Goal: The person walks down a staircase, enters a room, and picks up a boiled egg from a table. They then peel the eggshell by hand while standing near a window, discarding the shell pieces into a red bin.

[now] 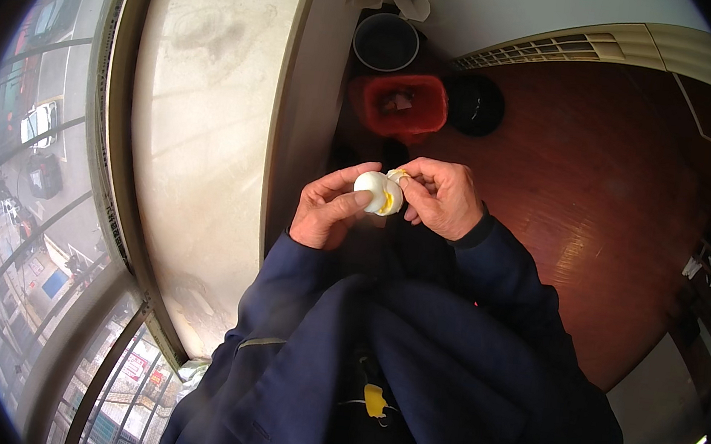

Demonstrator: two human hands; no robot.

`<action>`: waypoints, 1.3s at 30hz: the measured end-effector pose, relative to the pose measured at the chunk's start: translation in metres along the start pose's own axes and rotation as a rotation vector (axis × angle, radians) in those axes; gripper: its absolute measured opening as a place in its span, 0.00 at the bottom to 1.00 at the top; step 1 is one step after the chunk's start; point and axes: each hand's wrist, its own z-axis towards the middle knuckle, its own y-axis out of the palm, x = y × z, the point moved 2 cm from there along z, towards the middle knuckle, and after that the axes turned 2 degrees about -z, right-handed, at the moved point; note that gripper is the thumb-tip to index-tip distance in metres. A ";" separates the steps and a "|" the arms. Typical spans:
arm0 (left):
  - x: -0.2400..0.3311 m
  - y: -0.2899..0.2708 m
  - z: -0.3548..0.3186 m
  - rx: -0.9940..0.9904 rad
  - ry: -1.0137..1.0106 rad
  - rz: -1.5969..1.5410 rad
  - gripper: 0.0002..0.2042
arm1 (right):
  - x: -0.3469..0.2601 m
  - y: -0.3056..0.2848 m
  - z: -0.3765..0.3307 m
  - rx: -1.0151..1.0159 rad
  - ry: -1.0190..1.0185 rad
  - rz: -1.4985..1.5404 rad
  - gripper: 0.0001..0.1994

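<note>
In front of my chest, my left hand (pixel 324 209) is closed around a white, rounded boiled egg (pixel 369 182), its thumb and fingers on the sides. The egg looks split on its right side, where yellow yolk shows. My right hand (pixel 448 198) pinches a small white and yellow piece of egg (pixel 396 175) between thumb and forefinger, right beside the egg. Whether that piece is still joined to it, I cannot tell.
A red bin (pixel 428 109) with some litter inside stands beyond my hands, beside a grey bucket (pixel 386 43) and a black round bin (pixel 480 106). To my left runs a pale windowsill (pixel 202 122) below a barred window. Reddish wooden floor (pixel 581 192) spreads to the right.
</note>
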 end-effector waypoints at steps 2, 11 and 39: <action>0.001 0.000 -0.001 -0.010 -0.023 0.020 0.21 | 0.001 0.000 0.001 -0.017 0.007 -0.016 0.08; 0.000 0.002 0.001 -0.006 0.009 -0.022 0.22 | -0.002 -0.002 0.001 -0.049 -0.012 0.002 0.09; -0.004 0.002 0.004 0.002 -0.031 -0.077 0.21 | 0.011 -0.007 0.007 -0.004 0.026 0.081 0.09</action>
